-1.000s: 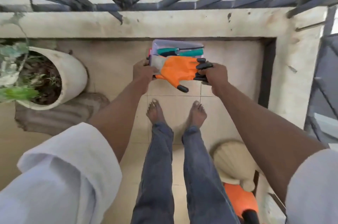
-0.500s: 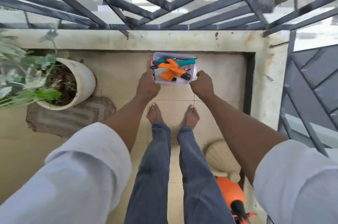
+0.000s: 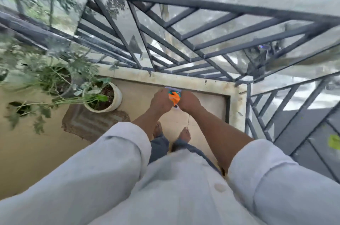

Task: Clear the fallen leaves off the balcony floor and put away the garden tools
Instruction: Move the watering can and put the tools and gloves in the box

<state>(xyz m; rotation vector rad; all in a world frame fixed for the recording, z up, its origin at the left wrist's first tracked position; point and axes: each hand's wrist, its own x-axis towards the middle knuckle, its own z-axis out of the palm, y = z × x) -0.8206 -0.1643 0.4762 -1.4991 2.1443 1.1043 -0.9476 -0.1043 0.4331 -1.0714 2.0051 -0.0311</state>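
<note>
Person seen fr above: white/pale shirt w/ round button just right of its centre, long sleeves rolled to elbows, forearms bare. Grey-blue jeans below shirt hem. Barefoot.

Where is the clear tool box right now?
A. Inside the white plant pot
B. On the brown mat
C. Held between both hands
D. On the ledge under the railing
C: the left hand and right hand grip the box from either side.
</note>
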